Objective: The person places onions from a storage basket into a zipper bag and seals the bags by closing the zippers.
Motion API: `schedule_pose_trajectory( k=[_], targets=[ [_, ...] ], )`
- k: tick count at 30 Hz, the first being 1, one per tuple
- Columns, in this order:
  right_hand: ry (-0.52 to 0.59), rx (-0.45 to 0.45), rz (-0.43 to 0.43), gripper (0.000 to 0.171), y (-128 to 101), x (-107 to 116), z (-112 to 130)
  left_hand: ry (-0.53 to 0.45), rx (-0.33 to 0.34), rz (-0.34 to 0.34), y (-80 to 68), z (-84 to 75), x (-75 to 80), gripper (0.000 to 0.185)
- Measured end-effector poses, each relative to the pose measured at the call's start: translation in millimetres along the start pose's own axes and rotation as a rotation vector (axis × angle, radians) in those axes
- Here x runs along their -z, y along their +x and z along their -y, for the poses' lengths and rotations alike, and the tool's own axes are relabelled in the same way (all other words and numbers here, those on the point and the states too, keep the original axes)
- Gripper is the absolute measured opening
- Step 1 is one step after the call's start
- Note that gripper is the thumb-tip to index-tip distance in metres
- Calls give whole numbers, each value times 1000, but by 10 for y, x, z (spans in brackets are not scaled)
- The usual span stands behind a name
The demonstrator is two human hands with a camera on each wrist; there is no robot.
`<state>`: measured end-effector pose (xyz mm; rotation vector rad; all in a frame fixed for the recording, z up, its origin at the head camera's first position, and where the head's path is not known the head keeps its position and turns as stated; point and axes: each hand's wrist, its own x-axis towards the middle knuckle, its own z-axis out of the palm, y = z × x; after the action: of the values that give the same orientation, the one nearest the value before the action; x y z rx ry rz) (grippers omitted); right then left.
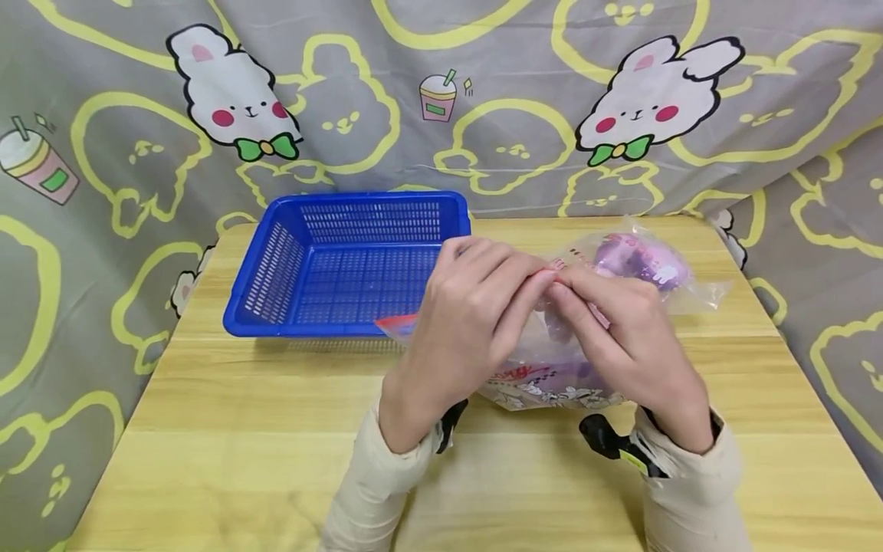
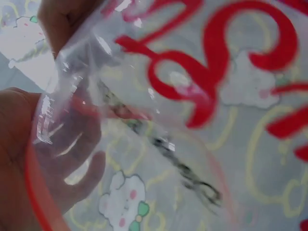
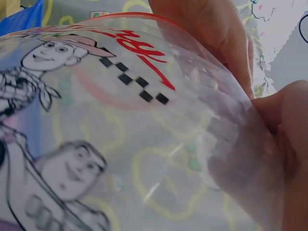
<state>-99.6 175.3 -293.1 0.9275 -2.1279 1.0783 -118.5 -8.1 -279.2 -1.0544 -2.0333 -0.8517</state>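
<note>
A clear zip bag (image 1: 531, 389) with a red edge strip, red lettering and printed cartoon figures stands between the hands in the head view. My left hand (image 1: 472, 307) pinches its upper edge with thumb and fingertips. Right beside it, my right hand (image 1: 624, 330) pinches the same edge, the two sets of fingertips meeting. Both wrist views are filled by the bag's see-through film (image 3: 134, 120), bulging outward, with fingers showing through it. Something purple shows through the lower part of the bag in the head view. The hands cover much of the bag's top.
Behind the right hand lies another clear printed bag with a purple item (image 1: 641, 259) inside. A blue plastic basket (image 1: 345, 326) stands at the back left of the wooden table (image 1: 228, 429). Cartoon-print cloth (image 1: 510, 46) hangs around the table's back and sides.
</note>
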Motion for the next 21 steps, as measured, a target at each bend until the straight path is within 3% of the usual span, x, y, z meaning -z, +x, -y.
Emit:
schedule_pose_trajectory(
  k=[10,21],
  targets=[
    [-53,12,-73,43,16,-17,-8,-65,13,35,7,53,-36,15],
    [-20,-1,-167,41,3,-27,-11,-88,29,90,8,49,-16,15]
  ],
)
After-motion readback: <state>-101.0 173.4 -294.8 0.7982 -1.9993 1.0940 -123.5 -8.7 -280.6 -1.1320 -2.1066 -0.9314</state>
